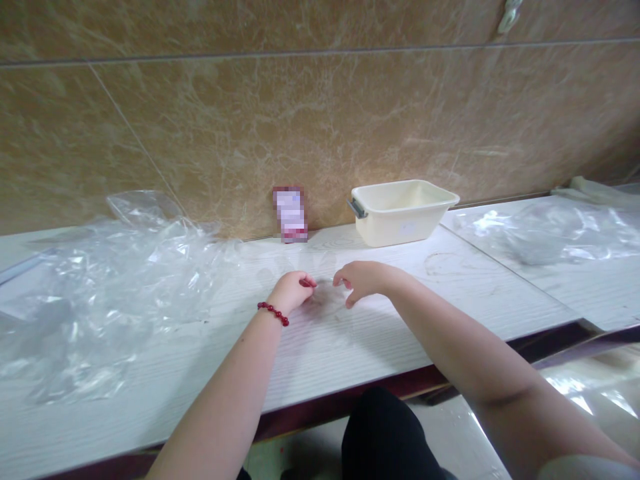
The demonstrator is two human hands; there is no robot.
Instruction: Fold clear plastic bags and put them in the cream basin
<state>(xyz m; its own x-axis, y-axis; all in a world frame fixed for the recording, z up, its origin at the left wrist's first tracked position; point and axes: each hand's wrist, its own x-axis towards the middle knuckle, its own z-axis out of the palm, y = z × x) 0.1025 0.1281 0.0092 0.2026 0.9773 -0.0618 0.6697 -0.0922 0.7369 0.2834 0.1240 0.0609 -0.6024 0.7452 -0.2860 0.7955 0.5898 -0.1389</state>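
Note:
My left hand [294, 291], with a dark red bead bracelet [273, 313] at the wrist, is low over the middle of the white wood-grain table [320, 353]. Its fingers are curled towards the thumb; whatever is between them, if anything, is too faint to make out. Facing it from the right is my right hand [364, 280], thumb and fingers apart, with nothing visible in it. A small gap separates the two hands. Faint see-through shapes [325, 259] lie on the tabletop just behind them, hard to make out.
A heap of clear plastic bags [135, 273] covers the table's left side. More clear plastic [555, 230] lies at the far right. By the brown marble-tiled wall [320, 120] stand a cream bin [400, 223] with a grey handle and a blurred red-and-white card [291, 215].

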